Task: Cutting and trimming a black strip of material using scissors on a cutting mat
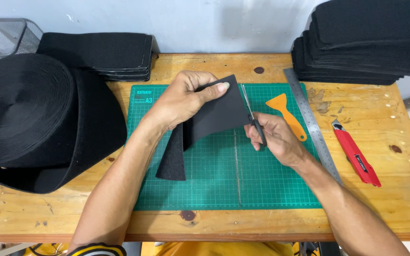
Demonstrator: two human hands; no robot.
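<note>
My left hand [186,97] pinches a black felt-like strip [217,116] and holds it up over a green cutting mat [262,185]. The strip bends, and its lower end [172,161] rests on the mat. My right hand [274,137] grips black-handled scissors [252,111], their blades pointing away from me along the strip's right edge.
An orange plastic scraper [285,111] and a steel ruler [312,123] lie right of the scissors. A red utility knife [357,154] sits on the wooden table [395,189]. A big roll of black material [29,118] fills the left; stacks of cut black pieces [105,54] [361,40] stand at the back.
</note>
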